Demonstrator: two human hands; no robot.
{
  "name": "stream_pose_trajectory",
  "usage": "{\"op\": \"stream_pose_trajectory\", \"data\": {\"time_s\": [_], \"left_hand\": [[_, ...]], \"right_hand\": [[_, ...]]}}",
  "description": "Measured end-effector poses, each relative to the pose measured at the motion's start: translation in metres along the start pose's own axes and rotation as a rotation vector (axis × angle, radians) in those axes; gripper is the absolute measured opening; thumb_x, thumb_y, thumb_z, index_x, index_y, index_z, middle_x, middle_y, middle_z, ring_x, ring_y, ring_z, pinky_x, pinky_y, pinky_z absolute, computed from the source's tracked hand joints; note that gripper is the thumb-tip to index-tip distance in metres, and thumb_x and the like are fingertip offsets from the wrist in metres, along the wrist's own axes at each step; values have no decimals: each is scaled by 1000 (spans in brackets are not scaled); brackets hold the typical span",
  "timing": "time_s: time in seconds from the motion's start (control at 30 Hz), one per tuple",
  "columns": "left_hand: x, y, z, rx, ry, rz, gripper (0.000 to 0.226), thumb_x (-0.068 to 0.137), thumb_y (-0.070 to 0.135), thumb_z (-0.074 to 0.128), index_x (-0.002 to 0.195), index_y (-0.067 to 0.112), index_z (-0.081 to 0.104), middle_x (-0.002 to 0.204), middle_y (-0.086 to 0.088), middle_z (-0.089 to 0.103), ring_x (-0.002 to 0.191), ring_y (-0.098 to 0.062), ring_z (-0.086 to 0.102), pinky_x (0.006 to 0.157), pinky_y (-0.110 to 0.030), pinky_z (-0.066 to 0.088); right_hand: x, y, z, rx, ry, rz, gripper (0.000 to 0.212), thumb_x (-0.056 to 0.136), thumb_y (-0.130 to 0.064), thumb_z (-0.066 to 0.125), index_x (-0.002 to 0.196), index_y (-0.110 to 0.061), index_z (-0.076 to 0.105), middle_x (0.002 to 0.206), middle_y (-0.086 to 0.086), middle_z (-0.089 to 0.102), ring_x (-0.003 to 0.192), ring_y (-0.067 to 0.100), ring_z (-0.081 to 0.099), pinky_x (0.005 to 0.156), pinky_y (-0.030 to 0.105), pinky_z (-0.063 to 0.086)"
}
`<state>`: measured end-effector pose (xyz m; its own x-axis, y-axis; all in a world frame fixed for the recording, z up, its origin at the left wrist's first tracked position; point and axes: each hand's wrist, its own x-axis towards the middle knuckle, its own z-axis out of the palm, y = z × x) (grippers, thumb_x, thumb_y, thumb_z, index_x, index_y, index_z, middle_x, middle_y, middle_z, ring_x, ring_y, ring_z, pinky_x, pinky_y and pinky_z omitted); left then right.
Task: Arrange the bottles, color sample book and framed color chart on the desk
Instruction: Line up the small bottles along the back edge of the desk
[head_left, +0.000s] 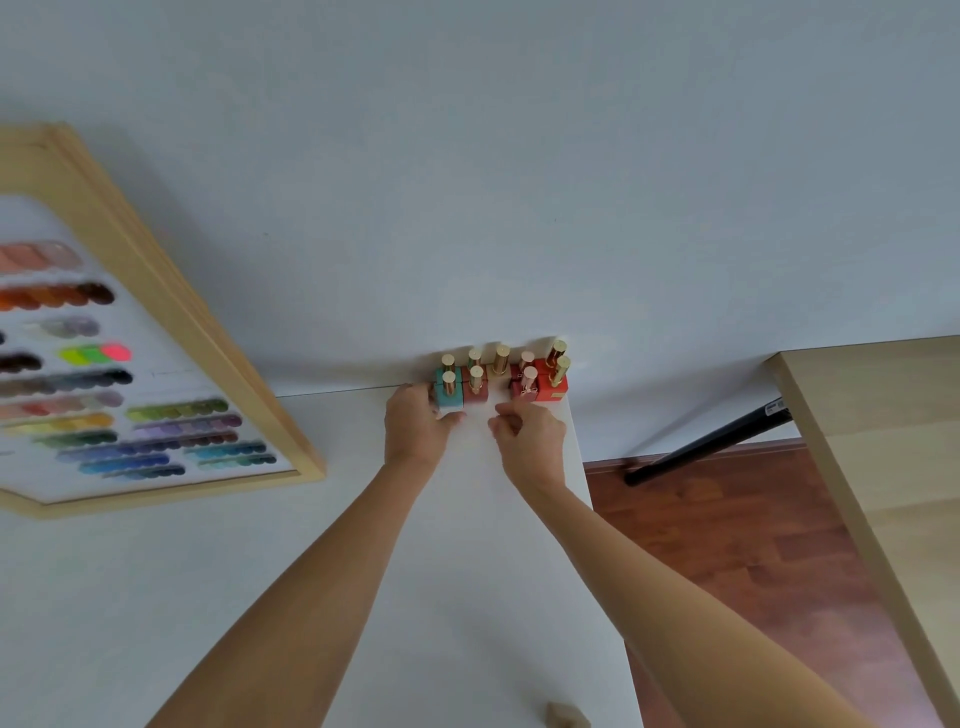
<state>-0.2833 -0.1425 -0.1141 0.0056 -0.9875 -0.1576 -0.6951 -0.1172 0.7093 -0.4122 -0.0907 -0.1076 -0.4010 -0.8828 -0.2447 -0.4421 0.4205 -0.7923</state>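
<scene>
Several small square bottles with gold caps stand in two rows at the far right corner of the white desk (291, 571), against the wall. My left hand (415, 426) holds the teal bottle (449, 399) at the left end of the front row. Beside it stand a dull red bottle (476, 391), a dark red bottle (523, 388) and an orange-red bottle (554, 385). My right hand (530, 436) hovers just in front of the row with its fingers curled and nothing visible in them. The framed color chart (135, 374) leans against the wall at the left. No color sample book is in view.
The desk's right edge runs close to my right arm, with wood floor (727, 545) beyond it. A light wooden table (883, 441) with a black leg (711, 441) stands at the right. A small beige object (566, 717) lies at the desk's near edge.
</scene>
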Motion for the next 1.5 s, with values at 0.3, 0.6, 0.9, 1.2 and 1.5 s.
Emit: {"op": "stream_pose_trajectory", "data": {"time_s": [0.3,0.6,0.9,1.2,1.5], "left_hand": [[-98,-50,-3,229,10,206,42,93,21,56,131,4,49,133,-17,52,124,-32,46,105,-44,42],[-145,-77,10,507,-28,239,54,96,37,20,142,17,39,151,-11,37,142,-30,30,115,-52,22],[-143,-82,13,556,-23,219,49,97,35,26,141,21,40,149,-8,41,140,-28,34,114,-51,26],[-142,-84,15,551,5,225,47,96,33,28,139,22,42,147,-6,43,139,-26,35,113,-50,28],[-142,-85,15,553,22,233,47,97,34,29,140,23,41,148,-7,42,140,-26,35,113,-49,28]], "right_hand": [[-109,26,-100,-265,-537,-145,44,77,10,38,86,-20,68,86,-9,70,75,2,65,70,21,54],[-213,71,-134,-414,-770,-159,35,77,-19,73,101,-41,60,98,-16,50,83,-2,54,70,19,49],[-143,32,-115,-292,-297,-393,16,81,-10,72,94,-18,71,83,-4,59,67,5,56,66,9,42],[-12,-39,-76,-393,-95,-547,10,80,0,65,90,1,67,82,11,61,69,23,51,68,22,46],[21,-41,-46,-534,-117,-557,23,82,10,54,101,2,64,103,20,61,87,34,58,70,31,42]]}}
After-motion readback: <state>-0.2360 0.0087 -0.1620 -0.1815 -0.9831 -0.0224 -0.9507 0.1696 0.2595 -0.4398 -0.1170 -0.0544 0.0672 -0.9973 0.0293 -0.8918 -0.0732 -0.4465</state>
